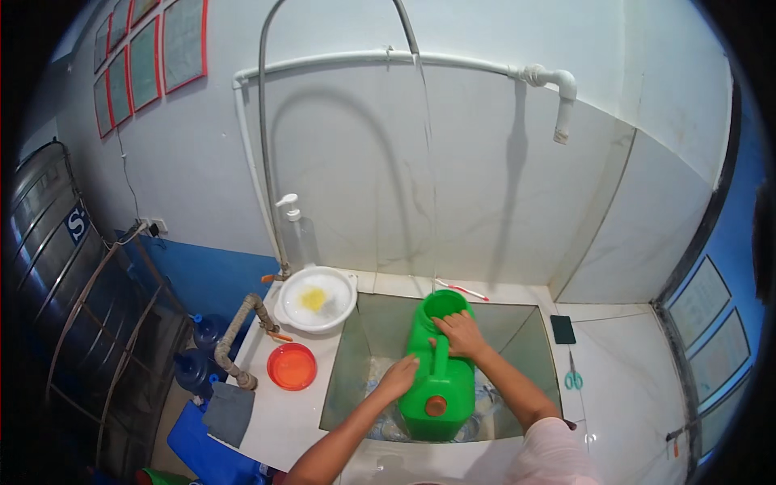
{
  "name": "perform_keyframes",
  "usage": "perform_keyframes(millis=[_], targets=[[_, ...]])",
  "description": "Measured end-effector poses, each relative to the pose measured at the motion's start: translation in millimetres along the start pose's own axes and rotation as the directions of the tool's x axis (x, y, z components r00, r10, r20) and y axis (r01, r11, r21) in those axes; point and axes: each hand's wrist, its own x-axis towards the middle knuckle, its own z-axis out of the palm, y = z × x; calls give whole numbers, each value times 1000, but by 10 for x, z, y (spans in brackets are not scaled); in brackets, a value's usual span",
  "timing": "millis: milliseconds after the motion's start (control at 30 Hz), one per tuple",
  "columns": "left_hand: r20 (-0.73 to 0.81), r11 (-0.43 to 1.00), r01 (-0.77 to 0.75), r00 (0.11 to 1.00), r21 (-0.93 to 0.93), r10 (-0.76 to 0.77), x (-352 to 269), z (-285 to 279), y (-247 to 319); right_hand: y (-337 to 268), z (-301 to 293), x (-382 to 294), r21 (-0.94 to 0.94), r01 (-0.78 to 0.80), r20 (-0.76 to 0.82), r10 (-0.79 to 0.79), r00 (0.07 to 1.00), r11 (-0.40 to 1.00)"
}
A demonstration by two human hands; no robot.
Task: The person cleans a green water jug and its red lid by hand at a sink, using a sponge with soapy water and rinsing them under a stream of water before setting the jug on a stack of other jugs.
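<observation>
A green plastic jug (418, 394) with an orange-brown cap (436, 405) stands tilted in the sunken sink (515, 364), its wide mouth towards the wall. My right hand (461, 334) is at the mouth's near rim and the top of the handle, fingers over the rim. Against the jug's left side lies my left hand (399, 377), its fingertips partly hidden. A thin stream of water (431, 182) falls from the curved metal spout (407, 27) towards the mouth. Beneath the jug, clear plastic items (388, 427) lie in the sink, too covered to identify.
Left of the sink are a white basin (280, 315) of suds with a yellow sponge (313, 298), a red bowl (292, 367), a pump bottle (300, 239) and a pipe (227, 345). A toothbrush (464, 289) lies behind; a dark green pad (563, 329) and scissors (573, 379) lie right.
</observation>
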Motion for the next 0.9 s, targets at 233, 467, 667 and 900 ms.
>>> perform_keyframes(millis=[233, 467, 667, 900], targets=[[-35, 585, 593, 685, -554, -728, -799, -835, -597, -280, -1023, 1379, 55, -115, -81, 119, 990, 992], [-13, 270, 134, 875, -954, -483, -959, -697, 137, 10, -1929, 2187, 102, -244, -198, 260, 945, 964], [10, 283, 148, 900, -948, -436, -1957, -1462, 912, -93, -1546, 2297, 81, -527, 51, 524, 850, 846], [-251, 398, -106, 909, -911, -333, -1768, -1435, 645, -206, -1858, 2341, 221, -512, -122, 544, 830, 830]])
